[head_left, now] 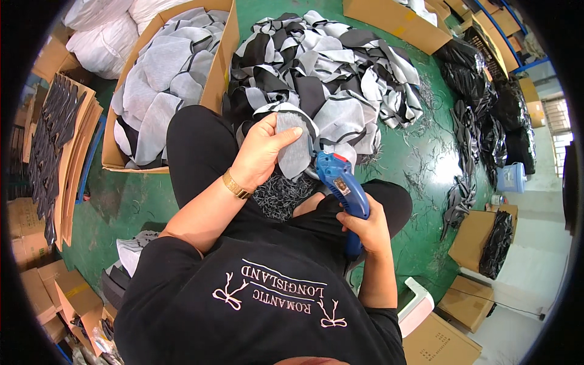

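My left hand [263,152] grips a grey fabric piece [294,153] with a black-and-white edge, held up over my lap. My right hand [365,228] is closed around the handle of a blue electric cutter [342,182], whose front end touches the lower right edge of that piece. Dark thread-like trimmings [281,196] lie piled in my lap between my knees, just under both hands. A gold bracelet [236,185] sits on my left wrist.
A heap of grey, black and white fabric pieces [331,73] lies on the green floor ahead. A cardboard box [216,79] of grey pieces stands at the left. Black fabric piles [486,103], more boxes and a white stool [417,304] are around.
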`<move>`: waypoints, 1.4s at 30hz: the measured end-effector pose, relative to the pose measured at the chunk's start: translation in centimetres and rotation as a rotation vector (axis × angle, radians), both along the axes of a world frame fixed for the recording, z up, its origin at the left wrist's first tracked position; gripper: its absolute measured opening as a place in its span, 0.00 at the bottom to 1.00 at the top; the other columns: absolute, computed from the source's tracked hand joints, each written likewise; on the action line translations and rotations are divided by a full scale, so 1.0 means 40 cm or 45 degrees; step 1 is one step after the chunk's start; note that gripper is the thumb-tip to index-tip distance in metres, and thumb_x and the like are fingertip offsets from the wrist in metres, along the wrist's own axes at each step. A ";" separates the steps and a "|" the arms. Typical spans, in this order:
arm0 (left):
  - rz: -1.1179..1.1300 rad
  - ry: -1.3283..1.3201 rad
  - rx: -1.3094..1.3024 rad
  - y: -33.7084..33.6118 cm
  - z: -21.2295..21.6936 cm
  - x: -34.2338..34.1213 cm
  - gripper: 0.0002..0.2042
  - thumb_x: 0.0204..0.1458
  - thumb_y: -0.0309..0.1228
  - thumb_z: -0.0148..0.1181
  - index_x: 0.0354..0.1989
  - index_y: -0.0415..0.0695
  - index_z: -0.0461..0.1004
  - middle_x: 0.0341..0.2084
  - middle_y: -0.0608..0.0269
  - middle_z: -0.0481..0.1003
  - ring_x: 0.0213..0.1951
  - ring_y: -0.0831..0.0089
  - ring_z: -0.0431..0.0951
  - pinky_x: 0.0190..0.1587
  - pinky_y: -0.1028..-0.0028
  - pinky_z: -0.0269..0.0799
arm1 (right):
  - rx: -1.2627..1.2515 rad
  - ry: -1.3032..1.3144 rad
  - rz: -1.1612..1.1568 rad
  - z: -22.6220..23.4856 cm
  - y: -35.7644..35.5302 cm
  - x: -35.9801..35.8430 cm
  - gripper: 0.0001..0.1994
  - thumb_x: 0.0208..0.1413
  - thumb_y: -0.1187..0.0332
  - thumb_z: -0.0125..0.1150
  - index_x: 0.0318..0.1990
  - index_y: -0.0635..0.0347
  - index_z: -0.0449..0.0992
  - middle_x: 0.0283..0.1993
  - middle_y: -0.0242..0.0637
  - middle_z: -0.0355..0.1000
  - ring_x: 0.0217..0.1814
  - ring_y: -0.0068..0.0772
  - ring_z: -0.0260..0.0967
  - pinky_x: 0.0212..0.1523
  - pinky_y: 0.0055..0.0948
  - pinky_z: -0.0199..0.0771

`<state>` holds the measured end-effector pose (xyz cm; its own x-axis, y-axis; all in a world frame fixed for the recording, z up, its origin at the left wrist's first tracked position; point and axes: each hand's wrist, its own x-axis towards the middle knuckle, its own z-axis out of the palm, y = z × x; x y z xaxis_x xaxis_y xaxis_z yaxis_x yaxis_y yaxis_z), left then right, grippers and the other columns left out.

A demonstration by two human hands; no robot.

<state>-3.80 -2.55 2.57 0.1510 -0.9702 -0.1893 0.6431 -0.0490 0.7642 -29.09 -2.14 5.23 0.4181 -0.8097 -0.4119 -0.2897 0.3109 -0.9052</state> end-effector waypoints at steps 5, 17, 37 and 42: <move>0.065 -0.117 -0.071 0.003 -0.004 -0.010 0.09 0.53 0.22 0.59 0.43 0.39 0.71 0.36 0.65 0.77 0.36 0.81 0.75 0.43 0.78 0.72 | -0.009 0.050 0.001 -0.007 0.002 0.007 0.16 0.38 0.76 0.65 0.39 0.68 0.72 0.28 0.33 0.70 0.23 0.21 0.67 0.24 0.22 0.69; -0.026 -0.381 -0.073 0.024 0.017 -0.012 0.09 0.52 0.22 0.59 0.41 0.40 0.70 0.33 0.70 0.74 0.35 0.85 0.72 0.40 0.80 0.69 | -0.032 0.041 0.018 0.009 -0.012 -0.004 0.15 0.39 0.76 0.65 0.38 0.67 0.72 0.25 0.32 0.70 0.22 0.21 0.67 0.24 0.23 0.68; -0.703 -1.070 -0.118 0.025 0.087 0.055 0.11 0.42 0.22 0.55 0.37 0.39 0.72 0.19 0.77 0.62 0.21 0.91 0.60 0.21 0.83 0.58 | 0.178 -0.048 0.246 0.014 -0.058 -0.025 0.17 0.40 0.78 0.66 0.41 0.68 0.73 0.34 0.34 0.71 0.25 0.23 0.68 0.26 0.24 0.70; -0.712 -0.930 -0.127 0.026 0.068 0.035 0.09 0.44 0.22 0.56 0.35 0.37 0.72 0.22 0.73 0.66 0.28 0.87 0.64 0.30 0.81 0.65 | 0.122 -0.323 -0.072 0.004 -0.061 0.022 0.17 0.37 0.77 0.68 0.38 0.66 0.72 0.30 0.35 0.70 0.25 0.25 0.68 0.26 0.24 0.71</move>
<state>-2.38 -1.50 5.30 -0.2950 -0.9447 -0.1432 -0.0973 -0.1194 0.9881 -28.22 -4.59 5.40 0.4728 -0.7971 -0.3756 -0.0375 0.4077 -0.9124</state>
